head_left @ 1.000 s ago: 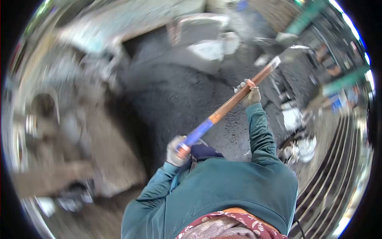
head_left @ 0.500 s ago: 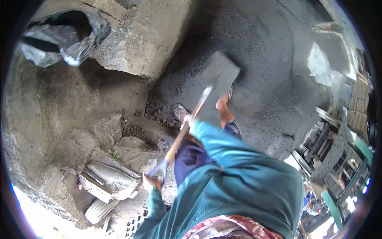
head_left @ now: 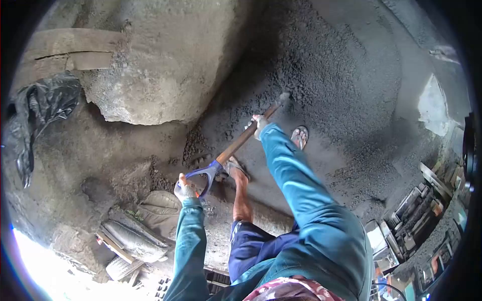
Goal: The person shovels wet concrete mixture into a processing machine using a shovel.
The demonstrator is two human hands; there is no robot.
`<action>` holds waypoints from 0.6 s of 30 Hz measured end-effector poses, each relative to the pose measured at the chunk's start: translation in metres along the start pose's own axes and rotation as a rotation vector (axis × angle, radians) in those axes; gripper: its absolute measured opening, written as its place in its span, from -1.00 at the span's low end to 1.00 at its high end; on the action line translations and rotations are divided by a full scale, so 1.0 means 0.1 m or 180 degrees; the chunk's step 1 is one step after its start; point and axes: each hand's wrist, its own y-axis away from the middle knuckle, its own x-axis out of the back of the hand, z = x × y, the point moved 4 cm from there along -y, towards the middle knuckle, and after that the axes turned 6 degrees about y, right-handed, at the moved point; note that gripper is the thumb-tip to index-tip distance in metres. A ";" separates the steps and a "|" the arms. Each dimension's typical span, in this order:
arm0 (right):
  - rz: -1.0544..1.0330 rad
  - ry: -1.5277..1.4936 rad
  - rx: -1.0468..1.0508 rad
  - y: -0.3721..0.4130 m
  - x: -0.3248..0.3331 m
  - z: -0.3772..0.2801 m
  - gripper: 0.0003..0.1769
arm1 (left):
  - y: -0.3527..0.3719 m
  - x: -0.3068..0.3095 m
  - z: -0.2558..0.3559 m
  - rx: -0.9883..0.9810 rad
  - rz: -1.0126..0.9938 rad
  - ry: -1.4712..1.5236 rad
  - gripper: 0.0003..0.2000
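The shovel [head_left: 235,146] runs on a slant across the middle of the frame, from its blue grip [head_left: 211,170] at lower left of centre up to the metal socket [head_left: 284,96] above centre. The blade beyond the socket blends into the dark gravel [head_left: 346,90], so I cannot make out how it lies. My left hand [head_left: 187,189] is clamped on the blue grip, thumb toward the top of it. My right hand [head_left: 259,125] has its fingers wrapped round the wooden shaft near the upper end, just short of the socket.

Below the shaft, one sandalled foot [head_left: 234,166] of mine is set close under it; the other sandalled foot [head_left: 300,136] rests on the grey ground, right of my right hand. A big pale stone block [head_left: 155,65] fills the upper left, with a wooden beam [head_left: 85,42] beside it and black plastic [head_left: 47,103] draped at the left edge. A tyre [head_left: 120,268] lies at lower left, and dark stacked pieces [head_left: 411,210] sit at lower right.
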 end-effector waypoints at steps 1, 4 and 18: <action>-0.0049 -0.0062 -0.0061 0.10 -0.03 0.07 -0.89 | -0.01 0.13 0.05 -0.0067 0.0014 -0.0074 -0.53; 0.0013 -0.0124 -0.0065 0.52 0.09 0.24 -0.90 | -0.11 0.56 -0.31 -0.0106 0.0311 0.0257 -0.51; 0.1081 -0.1182 0.1284 3.73 2.03 -1.25 -0.80 | 1.65 -0.25 0.05 0.1217 -0.1578 -0.0046 -0.38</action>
